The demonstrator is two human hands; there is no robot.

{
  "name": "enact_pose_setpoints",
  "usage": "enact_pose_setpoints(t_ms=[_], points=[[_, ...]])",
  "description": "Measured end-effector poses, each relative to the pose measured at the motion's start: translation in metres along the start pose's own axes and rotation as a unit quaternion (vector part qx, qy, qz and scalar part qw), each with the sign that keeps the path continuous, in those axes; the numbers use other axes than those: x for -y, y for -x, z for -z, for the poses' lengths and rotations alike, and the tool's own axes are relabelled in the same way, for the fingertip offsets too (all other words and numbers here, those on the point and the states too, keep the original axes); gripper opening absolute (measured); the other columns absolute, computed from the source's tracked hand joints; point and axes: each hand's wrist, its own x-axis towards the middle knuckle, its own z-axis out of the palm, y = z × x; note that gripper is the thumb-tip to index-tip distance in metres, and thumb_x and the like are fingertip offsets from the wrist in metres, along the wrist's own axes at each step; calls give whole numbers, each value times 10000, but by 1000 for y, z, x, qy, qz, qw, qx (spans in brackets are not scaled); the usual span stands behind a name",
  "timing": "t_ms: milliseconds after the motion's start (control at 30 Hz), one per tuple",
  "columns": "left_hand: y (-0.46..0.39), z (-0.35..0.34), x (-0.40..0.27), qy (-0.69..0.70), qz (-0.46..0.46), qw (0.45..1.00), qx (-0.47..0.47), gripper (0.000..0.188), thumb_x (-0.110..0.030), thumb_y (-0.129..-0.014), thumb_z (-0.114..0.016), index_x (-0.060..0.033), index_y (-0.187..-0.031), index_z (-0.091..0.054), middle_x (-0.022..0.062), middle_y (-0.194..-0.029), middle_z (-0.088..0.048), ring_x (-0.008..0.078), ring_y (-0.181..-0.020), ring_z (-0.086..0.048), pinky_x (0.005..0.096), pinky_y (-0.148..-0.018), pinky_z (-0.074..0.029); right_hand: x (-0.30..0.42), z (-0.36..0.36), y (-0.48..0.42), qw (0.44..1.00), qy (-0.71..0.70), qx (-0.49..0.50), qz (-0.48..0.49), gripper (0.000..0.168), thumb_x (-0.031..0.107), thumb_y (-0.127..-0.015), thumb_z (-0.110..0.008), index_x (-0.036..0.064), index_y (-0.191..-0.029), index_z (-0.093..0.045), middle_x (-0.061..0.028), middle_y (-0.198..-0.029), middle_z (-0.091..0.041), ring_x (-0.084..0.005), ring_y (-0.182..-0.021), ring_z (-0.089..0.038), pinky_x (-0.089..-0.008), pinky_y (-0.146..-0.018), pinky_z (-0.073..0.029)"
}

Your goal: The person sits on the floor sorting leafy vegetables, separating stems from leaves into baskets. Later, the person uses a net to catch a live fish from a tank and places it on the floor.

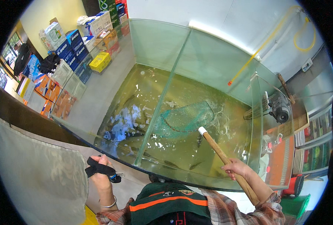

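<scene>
My right hand (237, 168) grips the wooden handle of a dip net (217, 149), whose white collar joins it to the hoop. The green mesh net (189, 116) lies in the murky water of a large glass fish tank (166, 95). Several dark fish show in the water, one (199, 140) close beside the collar and another (195, 166) near the tank's front wall. My left hand (100, 166) is outside the tank, to the left, with its fingers bent around a black strap or cloth (100, 167) and a small blue and grey item.
A glass brace (166, 84) spans the tank top. Stacked drink cartons (76, 45) stand behind it at left. A yellow hose (250, 59) hangs over the back right. An electric pump (280, 108) and plastic bottles (267, 143) stand at right. A green bin (295, 206) is at lower right.
</scene>
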Motion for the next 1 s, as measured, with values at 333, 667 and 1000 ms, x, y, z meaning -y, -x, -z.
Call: enact_pose_setpoints(t_ms=[333, 667, 1000], points=[[-23, -30, 12, -56, -59, 996, -31, 142, -122, -896, -643, -87, -820, -528, -7, -752, -529, 80, -678, -508, 231, -608, -415, 30, 17, 31, 911, 346, -218, 58, 379, 155, -796, -655, -21, -1093, -498, -79, -667, -555, -175, -463, -560, -318, -410, -471], [-90, -18, 39, -146, -164, 966, -136, 223, -162, -884, -664, -36, -737, -553, -3, -615, -544, 80, -545, -492, 245, -532, -410, 30, 41, 1, 893, 388, -227, 0, 402, 124, -801, -647, -14, -1091, -405, -175, -767, -591, -234, -522, -612, -366, -420, -476], [-89, -28, 34, -345, -158, 918, -117, 240, -179, -842, -683, -27, -677, -596, 65, -585, -611, 178, -520, -577, 320, -516, -433, 40, 28, -18, 951, 296, -89, -35, 500, 45, -767, -687, 10, -1183, -412, -94, -650, -540, -179, -438, -524, -335, -376, -419]])
